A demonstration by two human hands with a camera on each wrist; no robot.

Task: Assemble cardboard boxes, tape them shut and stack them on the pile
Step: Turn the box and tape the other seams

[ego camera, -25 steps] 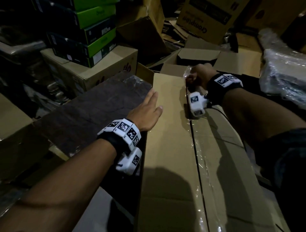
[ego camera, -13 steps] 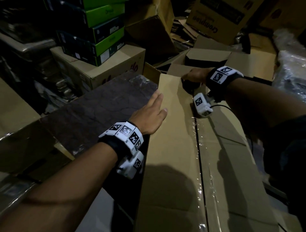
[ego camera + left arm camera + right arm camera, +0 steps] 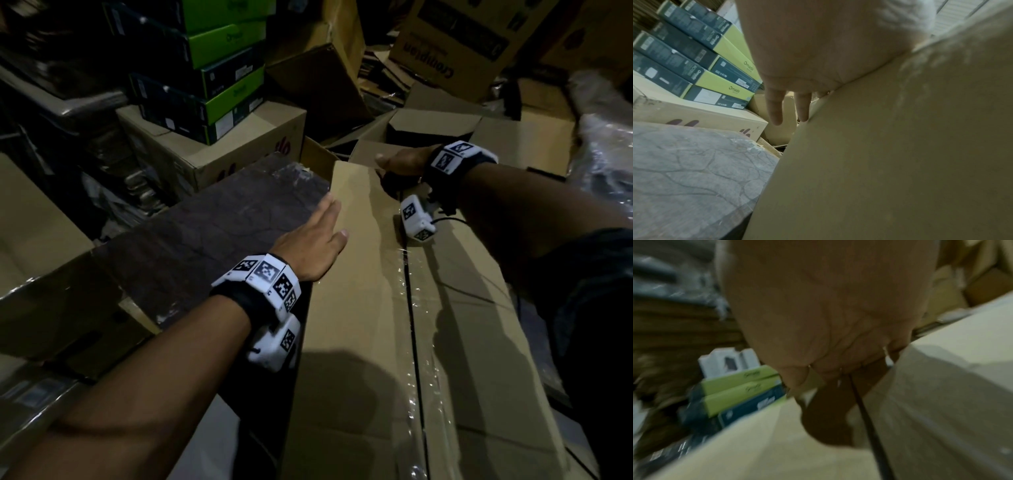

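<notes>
Cardboard fills the view: a long box (image 3: 359,342) lies in front of us, its two top flaps meeting at a seam (image 3: 411,325) covered with clear tape (image 3: 424,370). The box sits at the right edge of a dark, veined table (image 3: 205,233), its left side against that edge.

Our left hand (image 3: 315,246) lies flat on the left flap near the box's left edge, fingers straight and together, holding nothing; the left wrist view shows the palm (image 3: 818,48) pressed to the cardboard with two fingertips (image 3: 774,113) past the edge.

Our right hand (image 3: 400,161) is at the far end of the seam, thumb pointing left, fingers curled down over the far end of the box. The right wrist view is blurred; the fingers curl around something dark (image 3: 828,410), but we cannot tell what it is or how firmly it is held.

Beyond the table's far edge, green-and-black boxes (image 3: 205,78) are stacked on a brown carton (image 3: 222,144). More open cartons (image 3: 435,120) lie past the box's far end.
</notes>
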